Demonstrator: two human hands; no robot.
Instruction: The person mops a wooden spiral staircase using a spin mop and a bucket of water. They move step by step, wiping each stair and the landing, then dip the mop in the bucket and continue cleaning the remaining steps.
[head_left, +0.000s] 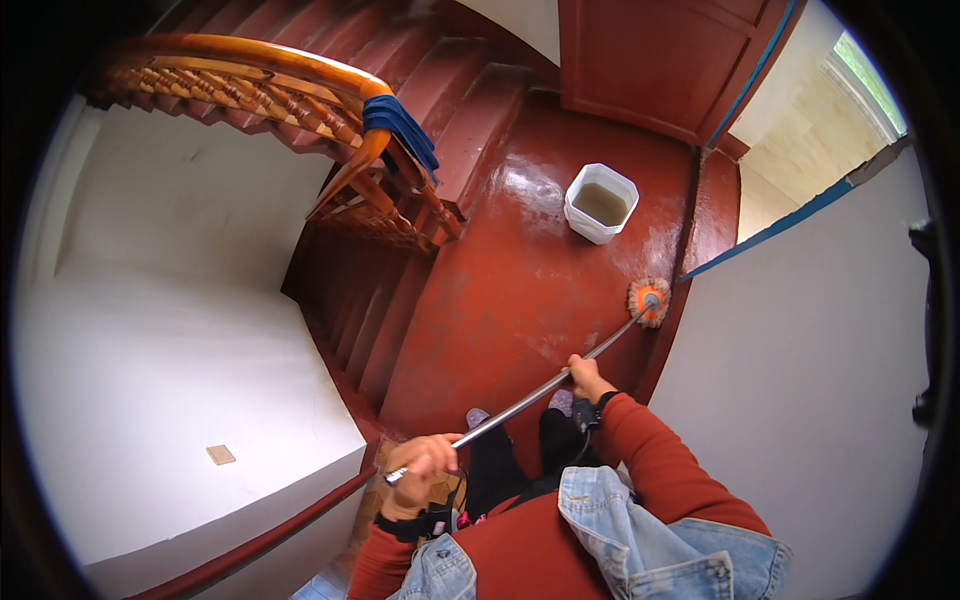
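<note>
A mop's metal handle (517, 407) runs slantwise across in front of my body. Near its upper end my left hand (420, 465) is wrapped around the shaft. Farther down, my right hand (586, 376) grips the same shaft. The round mop head (649, 302), with an orange centre and a beige fringe, rests on the red floor (487, 322) beside the base of the right wall. Beyond it stands a white bucket (601, 232) with murky grey-brown water (600, 204) in it.
Red steps (480, 135) climb at the upper left, and others (367, 322) descend on the left. Between them stands a wooden banister (300, 64) with a blue cloth (401, 135) over its post. A red door (645, 67) and a doorway with a raised sill (716, 202) lie ahead.
</note>
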